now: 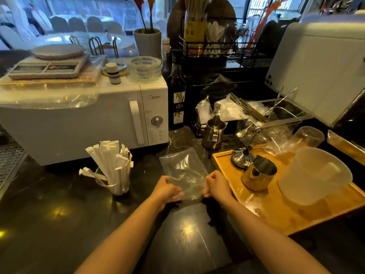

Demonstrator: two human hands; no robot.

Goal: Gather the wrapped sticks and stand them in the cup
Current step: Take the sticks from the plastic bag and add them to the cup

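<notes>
A bundle of white paper-wrapped sticks (pixel 112 165) stands upright in a clear cup (pixel 120 189) on the dark counter, left of centre. A few wrapped sticks (pixel 91 175) lean out low to the left of the cup. A flat, clear plastic bag (pixel 182 171) lies on the counter in front of me. My left hand (pixel 166 189) pinches the bag's near left corner. My right hand (pixel 216 184) pinches its near right corner. Both hands sit to the right of the cup, apart from it.
A white microwave (pixel 83 117) stands behind the cup, with a scale (pixel 49 66) and tape rolls (pixel 145 69) on top. At the right lies a wooden tray (pixel 276 212) with a steel pitcher (pixel 258 176) and a plastic jug (pixel 314 175). A dark bottle (pixel 176 95) and another steel pitcher (pixel 213 133) stand behind.
</notes>
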